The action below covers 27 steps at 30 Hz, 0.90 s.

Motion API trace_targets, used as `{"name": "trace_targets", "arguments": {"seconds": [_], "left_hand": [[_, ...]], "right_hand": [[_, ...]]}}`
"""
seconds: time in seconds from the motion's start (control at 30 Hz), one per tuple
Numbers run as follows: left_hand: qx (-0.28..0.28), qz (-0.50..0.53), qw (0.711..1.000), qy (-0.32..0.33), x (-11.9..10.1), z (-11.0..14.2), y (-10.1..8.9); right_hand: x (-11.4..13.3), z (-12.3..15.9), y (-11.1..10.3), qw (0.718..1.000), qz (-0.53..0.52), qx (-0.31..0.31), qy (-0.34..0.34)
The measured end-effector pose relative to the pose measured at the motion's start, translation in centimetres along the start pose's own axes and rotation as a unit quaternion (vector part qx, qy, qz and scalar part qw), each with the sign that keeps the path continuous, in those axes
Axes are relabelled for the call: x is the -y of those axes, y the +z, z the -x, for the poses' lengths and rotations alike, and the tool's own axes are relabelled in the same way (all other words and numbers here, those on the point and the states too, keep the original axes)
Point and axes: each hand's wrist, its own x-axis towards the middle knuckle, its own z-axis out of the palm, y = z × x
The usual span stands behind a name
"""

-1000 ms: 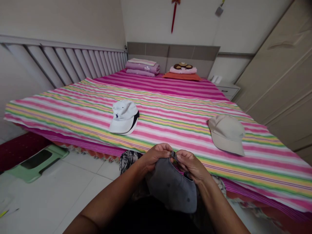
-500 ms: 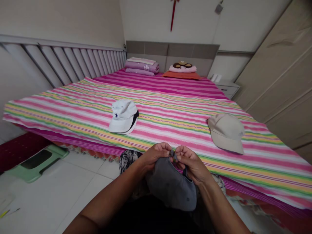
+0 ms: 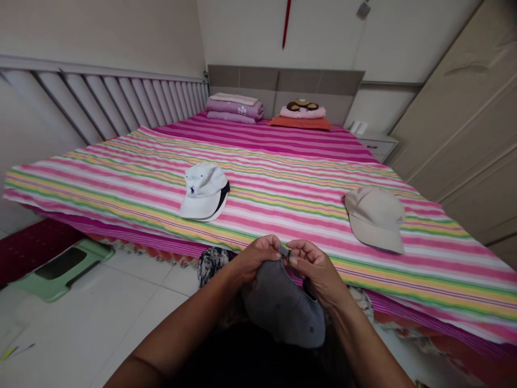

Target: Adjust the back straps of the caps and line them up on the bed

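Observation:
Over my lap hangs a dark grey cap (image 3: pixel 283 310), its rear opening turned up between my hands. My left hand (image 3: pixel 260 258) pinches the cap's adjustment strap (image 3: pixel 285 250) from the left, thumb and fingers closed. From the right, my right hand (image 3: pixel 315 267) grips the strap's other side close by, the fingertips nearly meeting. Fingers partly hide the strap's fastening. On the bed ahead lies a white cap (image 3: pixel 204 186) with a small dark logo and a dark part by its brim. A beige cap (image 3: pixel 375 218) rests farther right, brim toward me.
A striped sheet covers the bed (image 3: pixel 274 180). Folded purple bedding (image 3: pixel 236 110) and a pink pillow (image 3: pixel 302 112) on an orange one lie by the headboard (image 3: pixel 278 89). A green stool (image 3: pixel 60 269) stands on the tiled floor at left; a wardrobe (image 3: pixel 464 124) flanks the right side.
My hands have shifted slightly at the strap, and more of its grey end now shows between the fingertips. The grey cap stays in my lap; both other caps lie where they were.

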Motion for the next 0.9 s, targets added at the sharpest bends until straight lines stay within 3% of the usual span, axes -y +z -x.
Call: {"name": "trace_targets", "arguments": {"seconds": [0.2, 0.43, 0.7, 0.9], "left_hand": [[-0.015, -0.022, 1.0, -0.002, -0.1, 0.1, 0.2], [-0.036, -0.111, 0.993, 0.012, 0.2, 0.3, 0.4], [-0.042, -0.135, 0.989, 0.03, -0.3, 0.4, 0.3], [-0.028, -0.123, 0.992, 0.018, -0.8, 0.3, 0.1]], "right_hand": [[0.1, 0.4, 0.5, 0.975, 0.202, -0.05, -0.074], [0.3, 0.7, 0.7, 0.881, 0.425, -0.071, -0.195], [0.5, 0.9, 0.6, 0.837, 0.5, -0.074, -0.209], [1.0, 0.9, 0.2, 0.847, 0.491, -0.036, -0.203]]}}
